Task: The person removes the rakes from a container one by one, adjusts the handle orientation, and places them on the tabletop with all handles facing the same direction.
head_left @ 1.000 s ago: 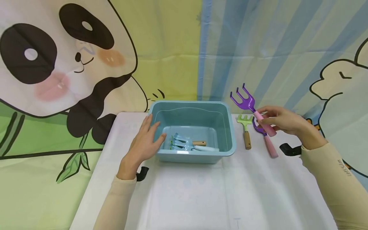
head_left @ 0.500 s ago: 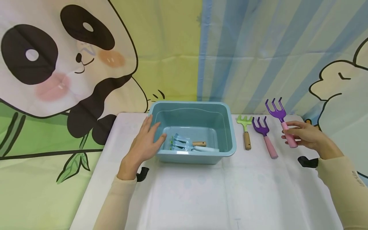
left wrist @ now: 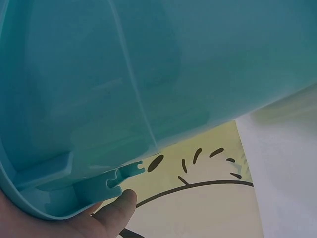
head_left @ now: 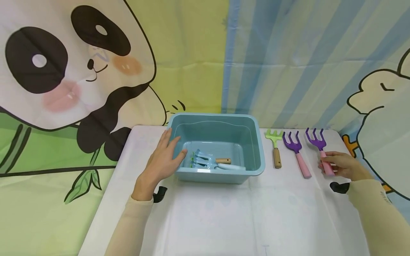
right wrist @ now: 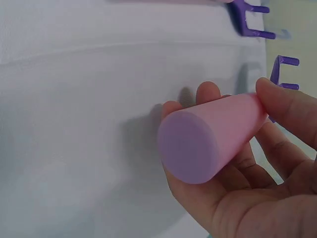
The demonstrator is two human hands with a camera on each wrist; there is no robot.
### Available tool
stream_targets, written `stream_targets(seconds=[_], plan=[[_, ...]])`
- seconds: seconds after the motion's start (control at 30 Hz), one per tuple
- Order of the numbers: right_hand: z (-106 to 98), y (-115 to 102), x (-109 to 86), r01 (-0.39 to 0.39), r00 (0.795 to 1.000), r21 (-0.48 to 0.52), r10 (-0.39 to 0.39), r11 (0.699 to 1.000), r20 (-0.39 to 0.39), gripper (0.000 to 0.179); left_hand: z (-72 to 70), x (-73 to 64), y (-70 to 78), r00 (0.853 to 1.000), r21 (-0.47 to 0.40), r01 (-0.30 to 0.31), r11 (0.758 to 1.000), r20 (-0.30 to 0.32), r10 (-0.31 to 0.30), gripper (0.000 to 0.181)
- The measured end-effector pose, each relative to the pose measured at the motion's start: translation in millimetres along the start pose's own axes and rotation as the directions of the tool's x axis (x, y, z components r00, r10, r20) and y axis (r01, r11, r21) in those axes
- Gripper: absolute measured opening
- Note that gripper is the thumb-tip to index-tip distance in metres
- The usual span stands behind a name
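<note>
1. Change: compared with half a second ago, the right grip [head_left: 346, 166] is sitting lower, bringing the purple-and-pink fork [head_left: 318, 144] down towards the right end of the tabletop [head_left: 217, 213].
2. Bearing on the work: the fork is now lining up to the right of the second purple fork [head_left: 298, 156], which is lying beside the green rake [head_left: 276, 154]. In my judgement, placement is nearing completion, with release still pending.
3. Right grip: the thumb and fingers are pinching the pink handle, with its end projecting towards the wrist camera. Whether the fork is bearing on the tabletop, I am unable to tell.
4. Left grip [head_left: 161, 158]: the fingers are spreading, fairly straight, and the hand is touching the left rim of the blue tub [head_left: 221, 177]; it is not clasping any tool.
5. Tub contents: a light-blue fork [head_left: 231, 166] and a wooden handle [head_left: 223, 160] are lying inside, their heads overlapping.
</note>
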State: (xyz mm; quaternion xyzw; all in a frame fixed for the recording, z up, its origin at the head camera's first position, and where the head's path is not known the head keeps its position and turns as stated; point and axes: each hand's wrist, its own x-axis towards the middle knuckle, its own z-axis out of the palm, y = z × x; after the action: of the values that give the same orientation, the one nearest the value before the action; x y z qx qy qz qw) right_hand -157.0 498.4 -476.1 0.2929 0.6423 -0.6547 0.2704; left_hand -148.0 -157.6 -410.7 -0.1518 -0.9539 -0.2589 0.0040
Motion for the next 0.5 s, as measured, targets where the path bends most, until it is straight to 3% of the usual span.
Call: stream_targets(seconds=[0.13,0.33,0.5], plan=[[-3.2,6.5,5.1,-0.022,1.0,0.042,0.023,0.999,-0.009,0.027,0.4,-0.5,0.3,1.0,0.004,0.0,1.0,0.005,0.0,0.074],[-4.2,6.6,5.9,-0.015,1.0,-0.062,0.014,0.998,-0.008,0.049,-0.2,-1.4,1.4,1.0,0.009,0.009,1.0,0.0,-0.009,0.073],[0.2,4.8,5.4,-0.038,0.999,-0.052,0.037,0.998,-0.019,0.048,-0.4,-1.9,1.8,1.0,0.015,0.008,1.0,-0.004,-0.008,0.073]])
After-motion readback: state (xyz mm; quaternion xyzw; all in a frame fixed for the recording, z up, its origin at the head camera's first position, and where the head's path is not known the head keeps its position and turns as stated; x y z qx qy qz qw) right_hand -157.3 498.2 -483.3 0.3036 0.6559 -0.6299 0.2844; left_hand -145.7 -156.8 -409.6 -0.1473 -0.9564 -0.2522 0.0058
